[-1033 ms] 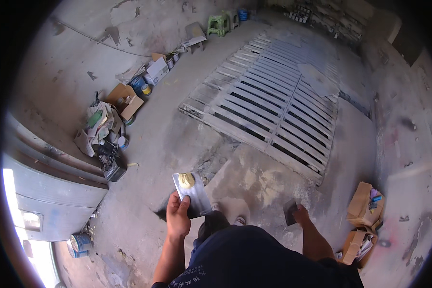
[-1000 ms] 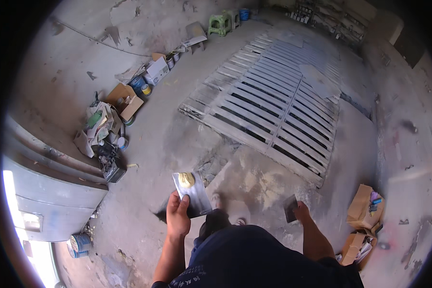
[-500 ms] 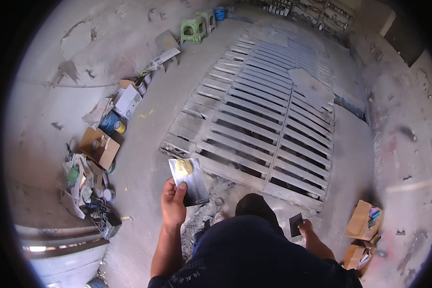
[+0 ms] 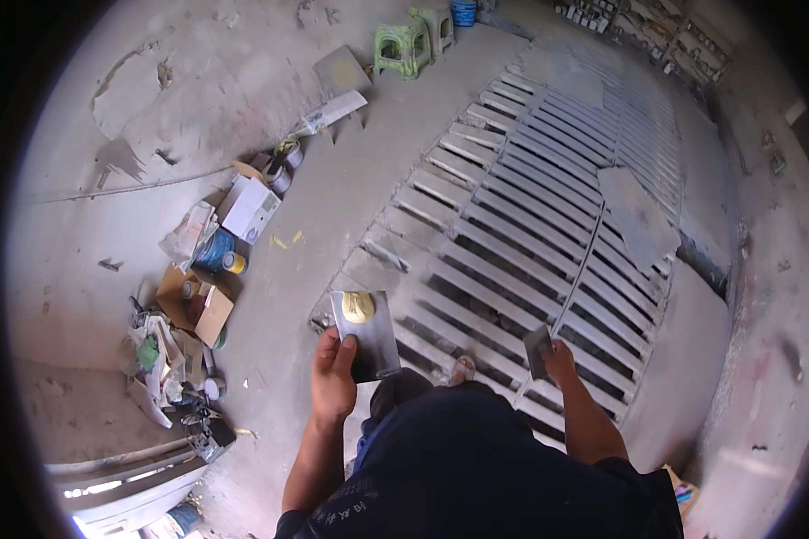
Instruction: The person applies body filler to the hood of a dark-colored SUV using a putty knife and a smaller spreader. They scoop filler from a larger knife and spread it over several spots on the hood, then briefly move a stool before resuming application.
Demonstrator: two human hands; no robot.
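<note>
My left hand grips a flat metal plate by its left edge, thumb on top. A round dab of yellowish putty sits near the plate's far edge. Off to the right, my right hand is closed on a dark, flat, rectangular scraper, held tilted above the floor grating. The two hands are well apart, and the scraper does not touch the plate. My sandalled foot shows on the grating below.
Slatted metal grating with open gaps covers the floor ahead, a loose sheet lying across it. Along the left wall stand an open carton, a white box, cans and scrap paper. Green stools stand farther back.
I have moved forward onto the grating, and the view has turned left. My right hand has lifted the scraper forward. The left hand still holds the plate with the putty.
</note>
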